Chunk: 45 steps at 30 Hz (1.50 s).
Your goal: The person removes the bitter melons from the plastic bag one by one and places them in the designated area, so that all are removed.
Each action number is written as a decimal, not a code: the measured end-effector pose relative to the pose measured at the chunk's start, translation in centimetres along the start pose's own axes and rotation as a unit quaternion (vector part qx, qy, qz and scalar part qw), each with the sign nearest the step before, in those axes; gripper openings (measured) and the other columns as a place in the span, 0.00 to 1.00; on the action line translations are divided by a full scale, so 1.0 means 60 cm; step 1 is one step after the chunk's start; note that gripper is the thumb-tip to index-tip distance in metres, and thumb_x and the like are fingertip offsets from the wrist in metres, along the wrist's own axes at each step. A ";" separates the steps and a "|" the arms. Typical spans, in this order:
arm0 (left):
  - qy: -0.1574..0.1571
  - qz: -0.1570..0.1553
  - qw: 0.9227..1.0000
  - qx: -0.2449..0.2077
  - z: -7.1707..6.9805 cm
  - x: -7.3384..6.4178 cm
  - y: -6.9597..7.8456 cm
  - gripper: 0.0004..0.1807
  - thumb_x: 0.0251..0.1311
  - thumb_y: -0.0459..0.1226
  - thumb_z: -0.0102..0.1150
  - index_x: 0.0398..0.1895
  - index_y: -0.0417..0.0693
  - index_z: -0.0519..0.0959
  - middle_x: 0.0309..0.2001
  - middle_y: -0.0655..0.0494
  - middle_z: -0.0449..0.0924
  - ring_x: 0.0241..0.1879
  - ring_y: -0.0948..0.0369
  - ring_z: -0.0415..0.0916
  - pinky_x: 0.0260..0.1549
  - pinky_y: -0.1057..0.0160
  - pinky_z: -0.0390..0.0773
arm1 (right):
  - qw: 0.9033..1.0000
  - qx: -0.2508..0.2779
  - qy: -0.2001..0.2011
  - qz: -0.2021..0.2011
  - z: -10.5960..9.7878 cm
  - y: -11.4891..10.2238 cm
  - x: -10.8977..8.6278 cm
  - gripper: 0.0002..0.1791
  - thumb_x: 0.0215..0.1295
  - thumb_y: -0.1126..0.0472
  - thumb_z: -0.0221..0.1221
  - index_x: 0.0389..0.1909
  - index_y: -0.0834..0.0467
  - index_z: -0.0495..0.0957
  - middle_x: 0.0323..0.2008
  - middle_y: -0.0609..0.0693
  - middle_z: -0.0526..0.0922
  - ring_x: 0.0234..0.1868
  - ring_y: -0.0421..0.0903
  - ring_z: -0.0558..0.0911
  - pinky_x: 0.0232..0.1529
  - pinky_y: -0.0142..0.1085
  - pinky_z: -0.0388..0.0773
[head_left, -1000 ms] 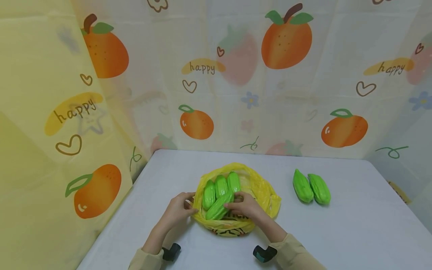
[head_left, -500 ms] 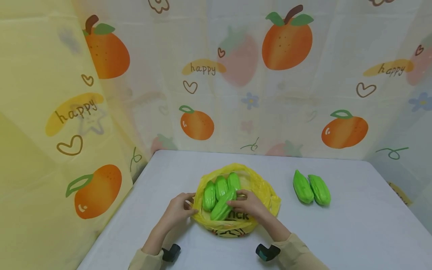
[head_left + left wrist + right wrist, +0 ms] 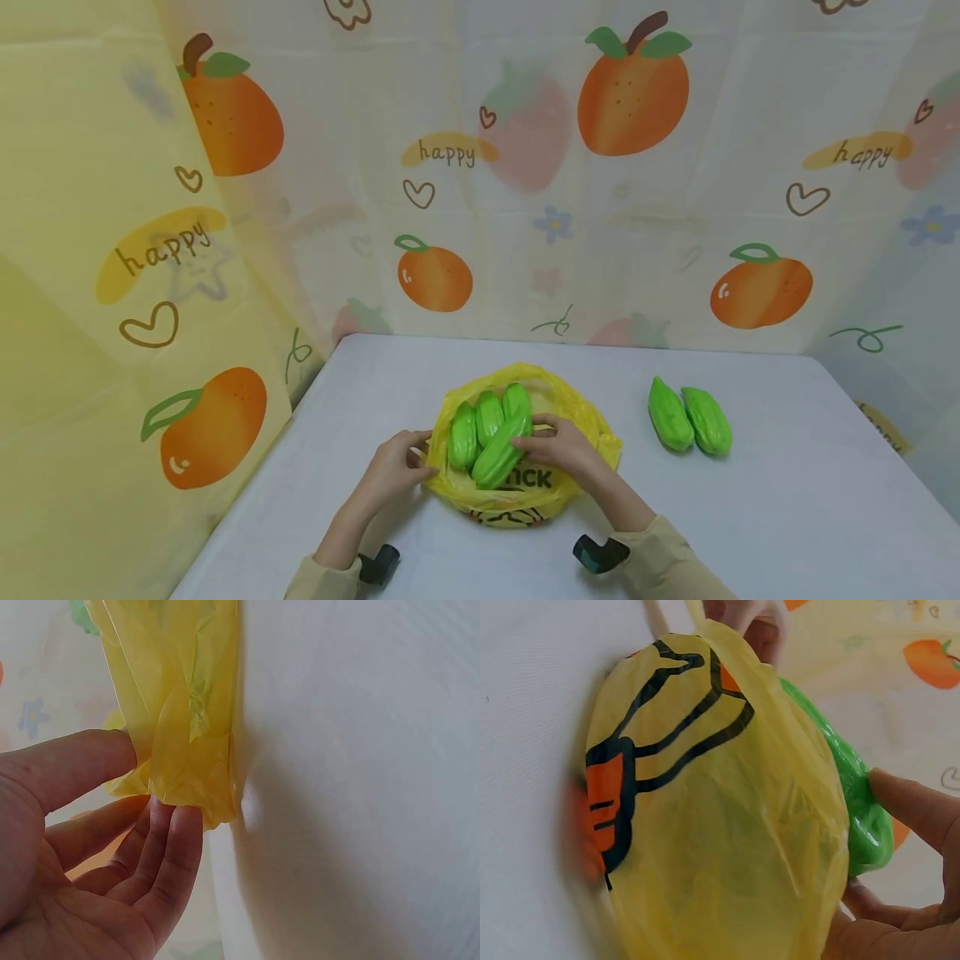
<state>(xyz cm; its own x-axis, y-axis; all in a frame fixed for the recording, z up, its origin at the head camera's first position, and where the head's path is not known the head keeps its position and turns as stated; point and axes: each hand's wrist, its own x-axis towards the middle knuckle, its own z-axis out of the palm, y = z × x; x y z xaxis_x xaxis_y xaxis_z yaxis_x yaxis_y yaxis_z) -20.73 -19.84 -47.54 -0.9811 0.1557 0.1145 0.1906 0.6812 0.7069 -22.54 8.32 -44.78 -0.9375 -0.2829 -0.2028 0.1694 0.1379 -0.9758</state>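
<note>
A yellow plastic bag (image 3: pixel 588 421) sits on the table with its mouth rolled open. My left hand (image 3: pixel 393 462) pinches the bag's left rim between thumb and fingers, and the left wrist view shows the thin yellow film (image 3: pixel 191 769) at the fingertips. My right hand (image 3: pixel 566 450) grips a glossy, ridged green bitter melon (image 3: pixel 497 460), which lies slanted across the bag's mouth. Behind it, three more bitter melons (image 3: pixel 463 437) lie side by side in the bag. In the right wrist view, the bag's printed wall (image 3: pixel 727 847) hides most of the held bitter melon (image 3: pixel 866 825).
Two more bitter melons (image 3: pixel 690 421) lie together on the white table (image 3: pixel 780 517) to the right of the bag. A fruit-printed curtain (image 3: pixel 525 275) hangs behind the table, and a yellow one (image 3: pixel 67 417) runs along the left side.
My right hand has moved slightly right with the bitter melon, which has swung to a steeper slant and uncovered more of the bag's lettering. The left hand stays at the rim.
</note>
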 end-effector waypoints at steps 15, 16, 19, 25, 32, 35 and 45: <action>-0.002 -0.006 1.000 -0.001 0.004 -0.001 0.000 0.29 0.44 0.30 0.71 0.55 0.40 0.77 0.38 0.54 0.78 0.31 0.65 0.75 0.29 0.69 0.76 | 1.000 0.020 0.017 0.001 -0.021 -0.015 -0.009 0.37 0.56 0.58 0.67 0.63 0.69 0.63 0.50 0.67 0.79 0.43 0.52 0.85 0.50 0.47 0.78; -0.001 -0.007 1.000 -0.002 0.004 -0.001 0.000 0.29 0.44 0.30 0.71 0.55 0.41 0.77 0.38 0.54 0.78 0.31 0.65 0.75 0.29 0.69 0.76 | 1.000 0.024 0.014 0.000 -0.023 -0.016 -0.010 0.36 0.57 0.59 0.66 0.63 0.69 0.63 0.50 0.67 0.79 0.43 0.52 0.85 0.50 0.47 0.78; -0.001 -0.008 1.000 -0.004 0.004 -0.002 0.001 0.29 0.44 0.30 0.71 0.55 0.40 0.77 0.38 0.54 0.78 0.31 0.65 0.75 0.29 0.69 0.76 | 1.000 0.028 0.008 -0.005 -0.029 -0.018 -0.012 0.36 0.58 0.59 0.65 0.64 0.69 0.62 0.50 0.68 0.78 0.44 0.53 0.84 0.51 0.47 0.77; -0.001 -0.010 1.000 -0.005 0.004 -0.001 0.002 0.29 0.44 0.30 0.71 0.55 0.41 0.77 0.37 0.54 0.78 0.31 0.65 0.75 0.29 0.69 0.76 | 1.000 0.020 0.016 -0.005 -0.039 -0.018 -0.012 0.37 0.58 0.57 0.65 0.64 0.68 0.63 0.50 0.66 0.80 0.45 0.52 0.84 0.51 0.47 0.77; -0.002 -0.012 1.000 -0.009 0.005 -0.001 0.002 0.29 0.44 0.30 0.71 0.54 0.40 0.77 0.37 0.54 0.77 0.31 0.64 0.75 0.29 0.69 0.76 | 0.999 0.010 0.029 -0.010 -0.055 -0.022 -0.016 0.37 0.58 0.56 0.65 0.64 0.68 0.63 0.52 0.68 0.78 0.46 0.53 0.84 0.51 0.47 0.77; -0.001 -0.011 1.000 -0.006 0.005 0.000 0.001 0.29 0.44 0.30 0.71 0.54 0.40 0.77 0.37 0.54 0.77 0.31 0.65 0.75 0.29 0.69 0.76 | 0.999 0.010 0.031 -0.013 -0.062 -0.023 -0.018 0.37 0.59 0.57 0.64 0.65 0.68 0.62 0.52 0.68 0.78 0.46 0.52 0.84 0.52 0.47 0.77; 0.002 -0.010 1.000 0.001 0.006 0.001 -0.001 0.29 0.44 0.31 0.71 0.54 0.41 0.78 0.37 0.55 0.78 0.31 0.65 0.75 0.30 0.69 0.76 | 0.999 0.016 0.034 -0.012 -0.078 -0.028 -0.025 0.37 0.61 0.57 0.62 0.65 0.70 0.60 0.51 0.67 0.78 0.46 0.51 0.84 0.53 0.46 0.76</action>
<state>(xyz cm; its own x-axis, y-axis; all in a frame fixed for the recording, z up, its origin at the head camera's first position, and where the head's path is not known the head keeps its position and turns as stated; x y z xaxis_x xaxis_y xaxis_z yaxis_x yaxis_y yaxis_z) -20.79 -19.60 -47.83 -0.9848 0.1399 0.1031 0.1715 0.6862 0.7069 -22.85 12.97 -42.44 -0.9599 -0.2201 -0.1739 0.1547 0.1018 -0.9827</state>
